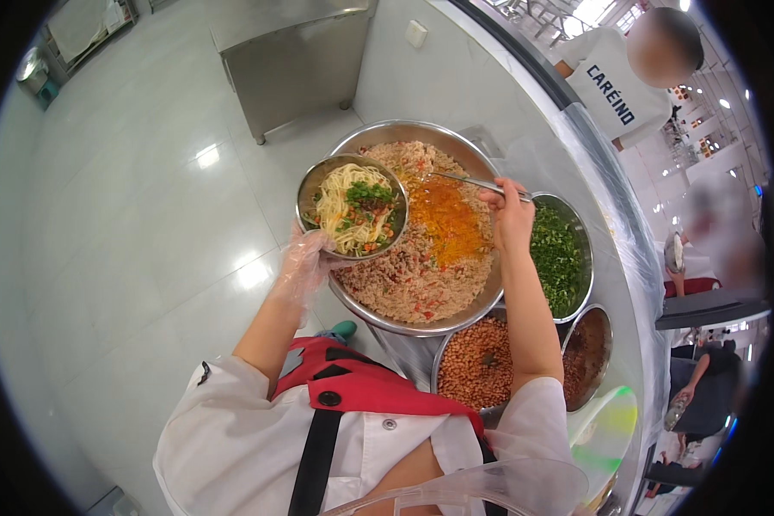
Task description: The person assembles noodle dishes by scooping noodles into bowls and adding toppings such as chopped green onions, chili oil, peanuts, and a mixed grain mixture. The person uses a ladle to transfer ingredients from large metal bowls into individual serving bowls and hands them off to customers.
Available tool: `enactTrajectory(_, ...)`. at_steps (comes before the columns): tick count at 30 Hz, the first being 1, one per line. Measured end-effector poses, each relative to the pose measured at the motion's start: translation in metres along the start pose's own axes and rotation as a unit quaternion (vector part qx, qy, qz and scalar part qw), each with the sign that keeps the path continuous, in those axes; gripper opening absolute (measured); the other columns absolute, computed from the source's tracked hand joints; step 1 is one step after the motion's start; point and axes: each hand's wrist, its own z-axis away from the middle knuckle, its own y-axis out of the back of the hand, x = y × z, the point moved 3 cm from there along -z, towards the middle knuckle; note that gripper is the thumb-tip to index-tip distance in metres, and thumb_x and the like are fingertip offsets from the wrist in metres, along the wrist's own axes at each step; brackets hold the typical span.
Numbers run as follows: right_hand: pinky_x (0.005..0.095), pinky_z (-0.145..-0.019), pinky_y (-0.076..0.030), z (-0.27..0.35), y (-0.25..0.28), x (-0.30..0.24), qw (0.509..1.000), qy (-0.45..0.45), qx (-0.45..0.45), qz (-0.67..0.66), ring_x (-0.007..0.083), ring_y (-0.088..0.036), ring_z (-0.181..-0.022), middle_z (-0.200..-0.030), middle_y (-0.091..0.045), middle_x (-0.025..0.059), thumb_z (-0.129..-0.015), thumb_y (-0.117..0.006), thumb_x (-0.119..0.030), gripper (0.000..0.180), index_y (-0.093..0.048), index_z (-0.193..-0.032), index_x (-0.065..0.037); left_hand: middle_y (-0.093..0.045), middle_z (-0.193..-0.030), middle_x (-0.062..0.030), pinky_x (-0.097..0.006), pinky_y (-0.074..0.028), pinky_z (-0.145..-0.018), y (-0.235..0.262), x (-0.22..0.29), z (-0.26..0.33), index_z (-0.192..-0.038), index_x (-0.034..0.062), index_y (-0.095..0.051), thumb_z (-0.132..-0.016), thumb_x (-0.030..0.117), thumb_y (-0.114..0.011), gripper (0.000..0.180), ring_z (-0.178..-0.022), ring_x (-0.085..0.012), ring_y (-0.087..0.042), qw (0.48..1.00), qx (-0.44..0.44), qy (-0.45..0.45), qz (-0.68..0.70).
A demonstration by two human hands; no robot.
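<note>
Left hand (308, 257) forward, fingers gripping noodle bowl (316, 179), right hand (512, 213) outstretched, fingers clasping utensil (471, 181)

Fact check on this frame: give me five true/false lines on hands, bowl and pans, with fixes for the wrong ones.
1. The left hand holds a metal bowl of noodles. True.
2. The right hand wears a clear glove. False: it is bare; the left hand is the gloved one.
3. The right hand grips a metal utensil reaching over the large pan. True.
4. The big batch of chopped greens sits left of the large pan. False: it sits to the right.
5. The noodles have no topping. False: chopped green bits lie on them.
</note>
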Motion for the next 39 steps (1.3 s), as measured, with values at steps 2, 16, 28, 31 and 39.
enactTrajectory(2, 0.0241, -0.059, -0.041, 0.015, 0.003, -0.029, 0.999, 0.034, -0.03, 0.02, 0.0144, -0.063, -0.067, -0.076, -0.065, 0.0138, -0.094, -0.046, -0.018, 0.022, -0.055, -0.098, 0.001, -0.053, -0.112, -0.0174, -0.05, -0.059, -0.065, -0.029, -0.002, 0.002, -0.132, 0.0105, -0.022, -0.068, -0.006, -0.044, 0.07, -0.088, -0.0353, -0.063, 1.0, 0.0, 0.009, 0.013)
enactTrajectory(16, 0.0357, -0.068, -0.048, 0.143, 0.035, -0.075, 0.648, 0.514, -0.19, 0.529, 0.0314, -0.056, -0.077, -0.107, -0.054, 0.0253, -0.067, -0.059, 0.0, 0.034, -0.06, -0.101, 0.0, -0.055, -0.107, -0.0157, -0.044, -0.057, -0.069, -0.114, -0.082, -0.045, -0.138, 0.0154, -0.009, -0.072, -0.004, -0.048, 0.079, -0.087, -0.0291, -0.062, 0.984, -0.14, 0.114, -0.004)
enactTrajectory(28, 0.0283, -0.066, -0.046, 0.138, 0.219, -0.085, 0.942, 0.169, 0.265, -0.119, 0.0219, -0.065, -0.076, -0.082, -0.065, 0.0171, -0.095, -0.043, -0.016, 0.02, -0.052, -0.101, 0.001, -0.053, -0.112, -0.0192, -0.042, -0.058, -0.072, -0.252, -0.119, -0.081, -0.116, -0.0086, -0.04, -0.072, 0.001, -0.044, 0.046, -0.092, -0.0319, -0.061, 0.951, -0.245, 0.154, -0.111)
enactTrajectory(31, 0.0265, -0.056, -0.046, 0.166, 0.291, -0.088, 0.891, 0.143, 0.387, -0.19, 0.0227, -0.065, -0.066, -0.077, -0.065, 0.0167, -0.092, -0.045, -0.014, 0.017, -0.052, -0.097, 0.0, -0.053, -0.106, -0.0204, -0.041, -0.057, -0.075, -0.318, -0.124, -0.091, -0.116, -0.0079, -0.038, -0.071, 0.004, -0.044, 0.047, -0.088, -0.032, -0.061, 0.948, -0.246, 0.149, -0.134)
enactTrajectory(39, 0.023, -0.055, -0.043, 0.235, 0.463, -0.035, 0.85, 0.078, 0.511, 0.102, 0.0166, -0.064, -0.063, -0.069, -0.066, 0.0118, -0.088, -0.05, -0.015, 0.015, -0.057, -0.092, -0.002, -0.037, -0.129, -0.0267, -0.063, -0.04, -0.094, -0.424, -0.143, -0.202, -0.131, -0.0031, -0.024, -0.069, 0.001, -0.044, 0.065, -0.118, -0.0461, -0.04, 0.935, -0.285, 0.196, -0.079)
